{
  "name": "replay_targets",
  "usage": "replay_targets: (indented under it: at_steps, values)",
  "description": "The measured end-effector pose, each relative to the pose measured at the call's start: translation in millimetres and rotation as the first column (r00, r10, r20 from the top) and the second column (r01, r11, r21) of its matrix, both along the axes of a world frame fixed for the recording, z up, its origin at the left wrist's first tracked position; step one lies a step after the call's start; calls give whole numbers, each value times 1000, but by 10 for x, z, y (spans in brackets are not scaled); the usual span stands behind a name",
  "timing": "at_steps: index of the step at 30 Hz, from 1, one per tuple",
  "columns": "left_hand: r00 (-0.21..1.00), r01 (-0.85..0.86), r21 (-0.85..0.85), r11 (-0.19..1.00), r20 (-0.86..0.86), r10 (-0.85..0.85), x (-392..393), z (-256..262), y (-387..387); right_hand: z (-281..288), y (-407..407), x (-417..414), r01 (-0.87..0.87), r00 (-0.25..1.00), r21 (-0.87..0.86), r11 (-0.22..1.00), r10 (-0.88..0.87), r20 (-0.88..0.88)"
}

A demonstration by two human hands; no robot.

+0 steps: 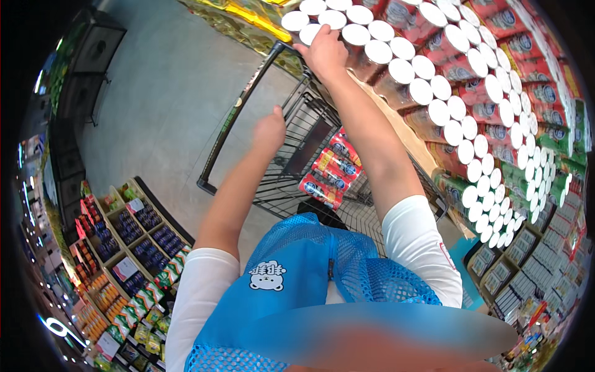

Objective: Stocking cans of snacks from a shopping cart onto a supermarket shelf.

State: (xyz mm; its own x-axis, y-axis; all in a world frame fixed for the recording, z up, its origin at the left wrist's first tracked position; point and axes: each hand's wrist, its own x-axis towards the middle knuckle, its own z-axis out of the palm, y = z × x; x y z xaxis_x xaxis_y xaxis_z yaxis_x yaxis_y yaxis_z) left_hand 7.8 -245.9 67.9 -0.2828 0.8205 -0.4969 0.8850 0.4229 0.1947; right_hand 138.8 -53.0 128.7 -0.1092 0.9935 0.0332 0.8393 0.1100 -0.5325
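Note:
My right hand reaches to the near edge of a stack of shrink-wrapped cans with white lids. Its fingers lie over a lid at the corner, and the thumb points toward the cart handle; whether it grips a can is hidden. My left hand, slightly blurred, is over the shopping cart, inward of its black handle. No object shows in it, and its fingers are partly hidden. Several red-wrapped can packs lie in the wire basket below my forearms.
Gold-coloured packages adjoin the can stack at the top. A tiered display of small packaged goods stands at lower left. Dark crates line the far left side. Grey floor extends beyond the handle. Boxed goods fill the right.

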Motion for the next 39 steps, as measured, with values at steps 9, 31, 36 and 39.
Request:
replay_targets:
  at_steps: [9, 31, 36, 39]
  values:
    - [992, 112, 69, 991, -72, -107, 37, -18, -118, 81, -240, 160, 8, 995, 217, 976, 14, -99]
    - [957, 255, 71, 964, -159, -241, -153, -256, -22, -1103, -4602, 3370, 725, -55, -635, 268, -896, -441]
    - [947, 283, 74, 956, -179, -267, -168, -255, 6, -2080, -4700, 3321, 686, -180, -727, 31, -961, -210]
    - [950, 268, 49, 962, -179, -255, -66, -176, 21, -2472, -4708, 3353, 606, -284, -794, -48, -945, -160]
